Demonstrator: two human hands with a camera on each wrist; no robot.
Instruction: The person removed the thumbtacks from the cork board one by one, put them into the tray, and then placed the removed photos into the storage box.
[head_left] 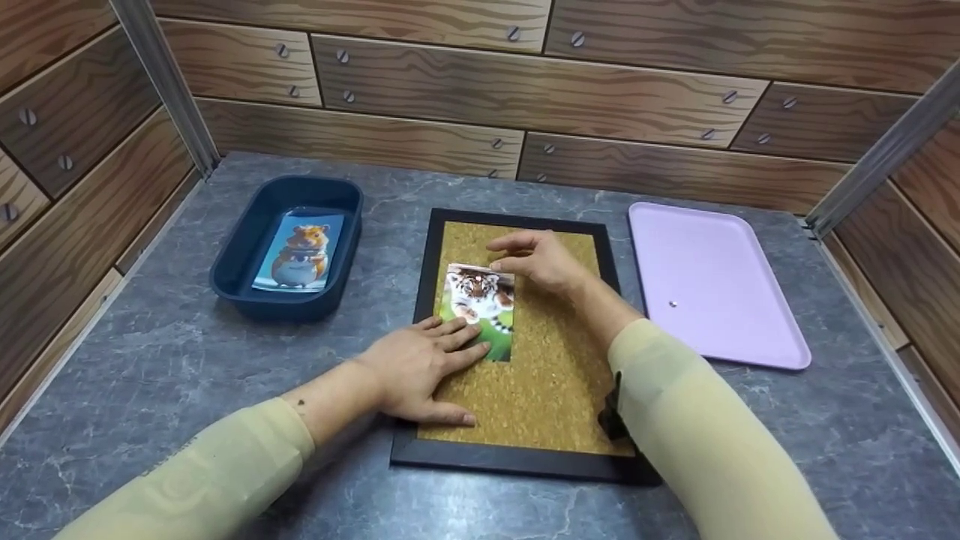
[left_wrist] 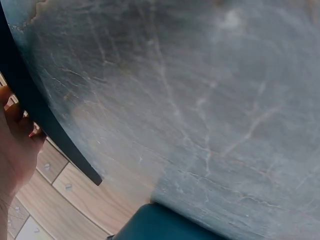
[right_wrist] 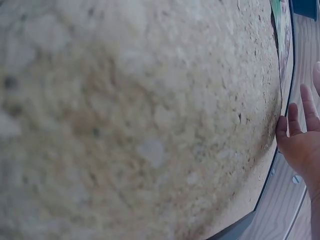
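A tiger picture card (head_left: 480,292) lies on the cork board (head_left: 555,390), which has a black frame. My left hand (head_left: 420,367) rests on the board's left side with fingers spread, the fingertips on the card's lower part. Above the card's upper right corner is my right hand (head_left: 541,261), its thumb and index finger apart; whether the thumb touches the card, I cannot tell. In the right wrist view the fingers (right_wrist: 295,125) look extended, with nothing seen between them. The left wrist view catches part of the left hand (left_wrist: 20,150) beside the black frame (left_wrist: 45,115).
A dark blue bin (head_left: 225,281) at the left holds a hamster picture card (head_left: 304,251). On the right lies a lilac tray (head_left: 720,262) with a small shiny pin-like piece (head_left: 673,304) on it. Wood-patterned walls (head_left: 450,82) enclose the grey marbled table (head_left: 187,367).
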